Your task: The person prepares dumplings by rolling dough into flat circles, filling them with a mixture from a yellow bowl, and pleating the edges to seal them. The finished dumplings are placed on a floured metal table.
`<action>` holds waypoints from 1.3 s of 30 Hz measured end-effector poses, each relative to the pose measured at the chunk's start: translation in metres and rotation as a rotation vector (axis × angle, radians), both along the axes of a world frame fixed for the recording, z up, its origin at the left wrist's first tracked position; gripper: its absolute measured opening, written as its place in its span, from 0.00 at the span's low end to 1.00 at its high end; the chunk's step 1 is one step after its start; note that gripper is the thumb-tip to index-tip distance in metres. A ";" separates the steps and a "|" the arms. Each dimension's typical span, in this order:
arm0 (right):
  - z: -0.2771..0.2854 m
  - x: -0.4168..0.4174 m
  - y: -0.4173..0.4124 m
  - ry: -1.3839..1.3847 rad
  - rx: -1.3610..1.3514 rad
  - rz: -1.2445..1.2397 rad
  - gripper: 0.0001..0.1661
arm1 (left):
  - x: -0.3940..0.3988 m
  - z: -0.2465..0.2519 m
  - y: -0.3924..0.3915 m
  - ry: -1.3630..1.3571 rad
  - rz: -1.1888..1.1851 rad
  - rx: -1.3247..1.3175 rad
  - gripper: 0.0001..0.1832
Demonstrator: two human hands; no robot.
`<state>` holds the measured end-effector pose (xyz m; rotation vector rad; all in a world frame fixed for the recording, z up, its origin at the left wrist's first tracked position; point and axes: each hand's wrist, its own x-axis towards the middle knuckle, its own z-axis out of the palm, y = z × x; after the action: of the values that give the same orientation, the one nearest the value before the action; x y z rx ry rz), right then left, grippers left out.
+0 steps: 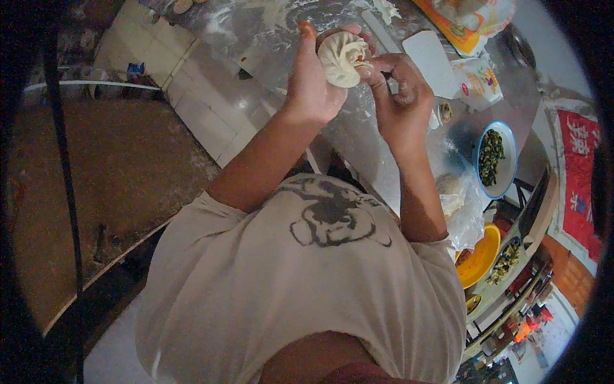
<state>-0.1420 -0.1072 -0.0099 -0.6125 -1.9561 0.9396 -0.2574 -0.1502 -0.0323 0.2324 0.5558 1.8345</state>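
A round, pleated bun of pale dough (341,58) rests in my left hand (314,79), which cups it from below with the thumb held up at its side. The thumb tip looks orange-stained. My right hand (403,91) pinches the bun's edge between thumb and forefinger. Folds spiral around the bun, and a bit of orange filling shows at an opening beside the right fingertips. Both hands are over the near edge of a grey worktop (268,57) dusted with flour.
A white dough scraper (431,65) and a rolling pin (379,31) lie beyond my right hand, near printed bags (477,81). Rightward stand a blue-rimmed bowl (509,165) of chopped greens, a clear plastic bag (467,206) and a yellow bowl (487,259). A brown board (110,177) is at left.
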 end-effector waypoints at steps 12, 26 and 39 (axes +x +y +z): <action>0.018 0.008 0.010 -0.099 0.112 0.136 0.15 | -0.010 0.003 -0.004 0.182 -0.176 -0.023 0.37; 0.008 0.004 -0.007 -0.046 -0.053 -0.010 0.11 | 0.000 -0.002 -0.006 0.024 -0.009 0.001 0.32; 0.012 0.011 0.005 -0.118 0.171 0.077 0.09 | -0.010 -0.001 -0.008 -0.092 -0.270 0.076 0.33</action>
<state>-0.1307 -0.1024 0.0026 -0.5070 -2.1529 0.7875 -0.2675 -0.1577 -0.0334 0.2603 0.3715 1.5962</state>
